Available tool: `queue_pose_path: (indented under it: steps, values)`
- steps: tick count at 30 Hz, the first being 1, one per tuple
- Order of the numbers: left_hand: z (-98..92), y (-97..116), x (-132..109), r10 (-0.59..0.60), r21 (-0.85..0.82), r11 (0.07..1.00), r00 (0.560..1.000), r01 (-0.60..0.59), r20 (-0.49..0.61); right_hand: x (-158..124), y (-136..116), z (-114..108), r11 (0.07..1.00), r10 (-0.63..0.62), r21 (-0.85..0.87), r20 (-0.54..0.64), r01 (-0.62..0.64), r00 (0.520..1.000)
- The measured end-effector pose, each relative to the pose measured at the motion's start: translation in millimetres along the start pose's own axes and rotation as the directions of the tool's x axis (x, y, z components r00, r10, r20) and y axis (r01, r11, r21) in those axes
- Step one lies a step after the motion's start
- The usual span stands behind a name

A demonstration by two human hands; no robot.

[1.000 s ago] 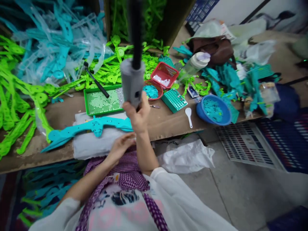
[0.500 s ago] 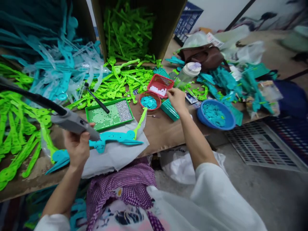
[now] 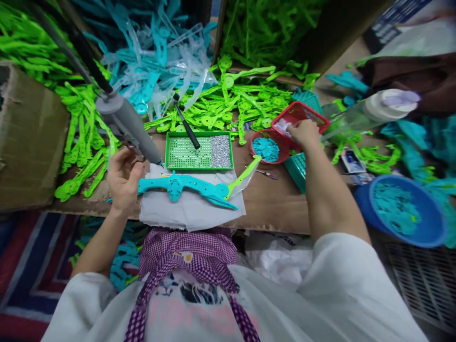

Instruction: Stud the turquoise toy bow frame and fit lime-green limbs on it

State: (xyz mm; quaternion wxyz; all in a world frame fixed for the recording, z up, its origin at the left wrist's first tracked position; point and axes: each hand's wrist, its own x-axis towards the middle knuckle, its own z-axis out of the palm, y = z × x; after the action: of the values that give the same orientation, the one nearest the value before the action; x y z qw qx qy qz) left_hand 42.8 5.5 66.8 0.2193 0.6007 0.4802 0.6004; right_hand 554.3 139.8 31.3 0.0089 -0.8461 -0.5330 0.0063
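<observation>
My left hand [image 3: 124, 179] is curled loosely round the lower body of a grey electric screwdriver [image 3: 130, 124], whose tip points down to the right. Just right of that hand, a long turquoise plastic piece [image 3: 188, 184] lies on a white cloth [image 3: 185, 216]. A lime-green arm [image 3: 245, 178] joins its right end. My right hand [image 3: 304, 133] reaches into a red basket [image 3: 322, 122], fingertips pinched at small white pieces [image 3: 283, 126]. What those fingertips hold is hidden. A round red basket [image 3: 253, 148] of turquoise bits [image 3: 266, 149] stands beside it.
Behind the cloth, a green tray [image 3: 188, 167] holds silver screws [image 3: 221, 151], with a black-handled hammer [image 3: 187, 124] across it. Lime-green parts [image 3: 213, 107] pile up behind. A cardboard box [image 3: 33, 147] stands left, a bottle [image 3: 370, 111] and blue basin [image 3: 438, 223] right.
The view has swung left and closer to the bench. My left hand has shifted with the screwdriver, which now leans more steeply. My right hand has gone from the basket's rim down into the white pieces.
</observation>
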Motion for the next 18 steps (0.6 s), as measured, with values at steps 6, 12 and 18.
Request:
queue_pose_path:
  steps: [6,12,18]
  values:
    - [-11.9,-15,-16,-0.090,0.094,0.991,0.995,0.093,-0.037,-12,-10,-8,0.993,0.084,0.074,0.124,-0.093,0.989]
    - [-56.2,-43,-64,-0.213,0.222,0.937,0.945,0.270,-0.249,-17,-22,-11,0.980,0.148,0.103,0.182,-0.169,0.972]
    - [-91.3,-60,-88,-0.020,0.572,0.795,0.951,0.202,-0.308,-19,-26,-11,0.957,0.276,0.108,-0.050,-0.269,0.960]
